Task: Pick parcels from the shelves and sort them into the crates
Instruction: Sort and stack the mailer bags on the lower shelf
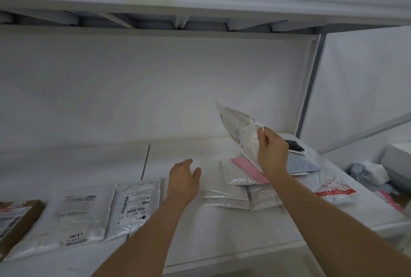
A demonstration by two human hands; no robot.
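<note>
White shelf (222, 232) under flat parcels (133, 207)

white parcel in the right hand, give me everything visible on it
The white parcel is a flat, crinkled poly mailer with faint dark print, too blurred to read. The right hand pinches its right edge and holds it tilted, one corner up, above the pile of mailers on the shelf. Nothing else visibly touches it.

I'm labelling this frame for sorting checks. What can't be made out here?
- Crates: none in the head view.
- Lifted white parcel, held by the right hand: print too blurred to read.
- Brown box: cut off by the left edge.
- Pink envelope: partly hidden behind the right hand.
</note>
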